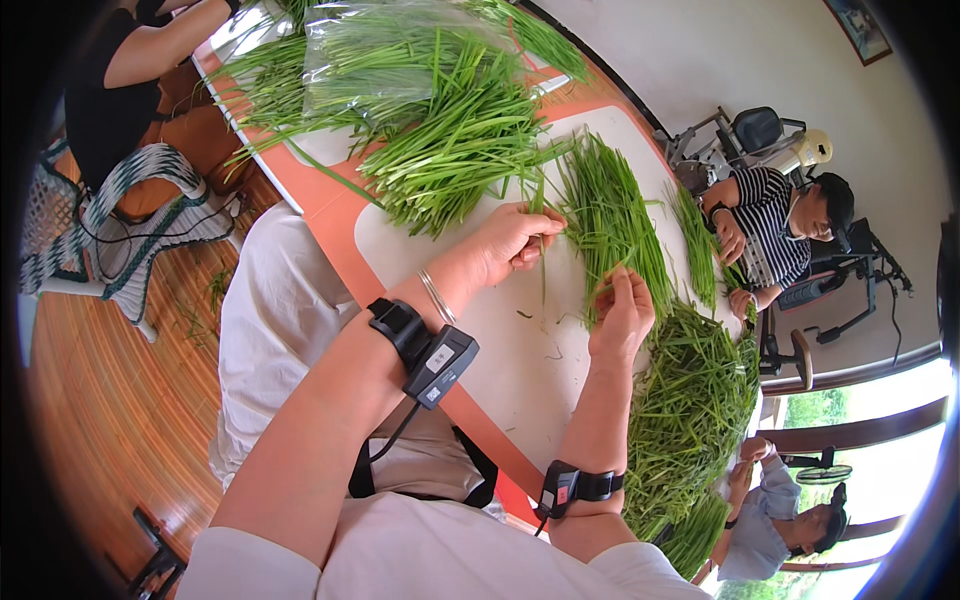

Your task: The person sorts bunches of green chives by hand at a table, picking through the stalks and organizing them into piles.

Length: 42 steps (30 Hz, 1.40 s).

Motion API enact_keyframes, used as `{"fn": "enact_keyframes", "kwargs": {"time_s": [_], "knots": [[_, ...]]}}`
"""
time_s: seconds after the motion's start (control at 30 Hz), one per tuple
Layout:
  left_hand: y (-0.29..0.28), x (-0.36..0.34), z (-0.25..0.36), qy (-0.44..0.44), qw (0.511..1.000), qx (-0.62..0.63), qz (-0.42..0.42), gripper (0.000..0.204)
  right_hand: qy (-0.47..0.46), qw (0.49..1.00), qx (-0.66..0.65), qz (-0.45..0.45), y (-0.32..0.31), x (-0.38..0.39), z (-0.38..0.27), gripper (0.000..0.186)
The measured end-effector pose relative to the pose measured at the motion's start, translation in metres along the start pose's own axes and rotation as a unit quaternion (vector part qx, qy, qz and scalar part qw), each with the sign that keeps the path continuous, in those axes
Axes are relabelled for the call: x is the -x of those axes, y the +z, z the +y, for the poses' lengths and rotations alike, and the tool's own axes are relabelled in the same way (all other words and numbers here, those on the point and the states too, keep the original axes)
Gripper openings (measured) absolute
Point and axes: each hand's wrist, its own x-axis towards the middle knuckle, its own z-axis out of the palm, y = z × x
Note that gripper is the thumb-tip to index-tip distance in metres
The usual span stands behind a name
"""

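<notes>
My left hand (515, 240) is closed in a pinch over the pale table top, with a few thin green garlic chive blades (542, 272) between its fingers. To its right, my right hand (622, 318) has its thumb and fingertips pressed together; what they hold, if anything, is too small to make out. Just beyond both hands lies a neat bunch of garlic chives (612, 205). A larger pile of garlic chives (455, 150) rests left of that bunch, partly under a clear plastic bag (365, 60).
A big loose heap of cut greens (695, 410) spreads along the right side of the table (490, 350). Across from me, a person in a striped shirt (775, 220) works at another bunch (693, 240). Other people sit at far left and lower right. A woven chair (150, 225) stands left.
</notes>
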Motion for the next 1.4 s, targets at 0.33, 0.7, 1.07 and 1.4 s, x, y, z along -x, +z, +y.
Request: {"fn": "enact_keyframes", "kwargs": {"time_s": [0.33,0.7,1.07,1.4], "knots": [[0.008,0.003,0.000,0.028,0.997,-0.058,-0.050,0.028,-0.076,0.997,0.000,-0.034,-0.001,0.002,-0.005,0.015],[0.000,0.001,0.003,-0.134,0.978,-0.062,-0.148,0.032,-0.295,0.904,0.276,-0.140,0.016,0.018,-0.018,0.019],[0.003,0.003,-0.001,-0.143,0.976,-0.034,-0.162,0.032,-0.298,0.891,0.294,-0.178,0.020,0.024,-0.019,0.024],[0.003,0.006,0.001,-0.176,0.967,0.010,-0.186,0.028,-0.258,0.907,0.276,-0.187,0.015,0.019,-0.012,0.024]]}}
